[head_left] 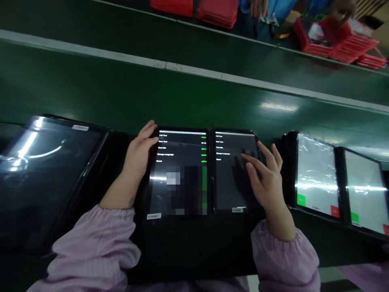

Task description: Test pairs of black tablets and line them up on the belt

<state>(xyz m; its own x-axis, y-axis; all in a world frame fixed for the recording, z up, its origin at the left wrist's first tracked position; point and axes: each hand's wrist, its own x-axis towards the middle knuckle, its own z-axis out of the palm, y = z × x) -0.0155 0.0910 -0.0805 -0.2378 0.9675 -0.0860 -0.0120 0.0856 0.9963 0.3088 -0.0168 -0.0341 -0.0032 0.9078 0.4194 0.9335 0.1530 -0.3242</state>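
Note:
Two tablets lie side by side in front of me, both showing a dark menu with white text. On the left tablet (pixel 179 152), green text also shows near the right side of the screen, and part of the screen is pixelated. My left hand (pixel 139 152) grips that tablet at its upper left edge, thumb at the front rim and fingers by the corner. Over the right tablet (pixel 231 182), my right hand (pixel 266 172) has its fingers apart. Its index fingertip is at the screen near the menu lines, and the other fingers are by the right edge.
At the left, a larger dark tablet (pixel 45 162) lies tilted. Tablets with white screens (pixel 317 170) stand to the right, with green and red corner squares. Beyond a pale rail (pixel 194 73), red stacks (pixel 217 12) and another person's hands (pixel 259 8) are visible.

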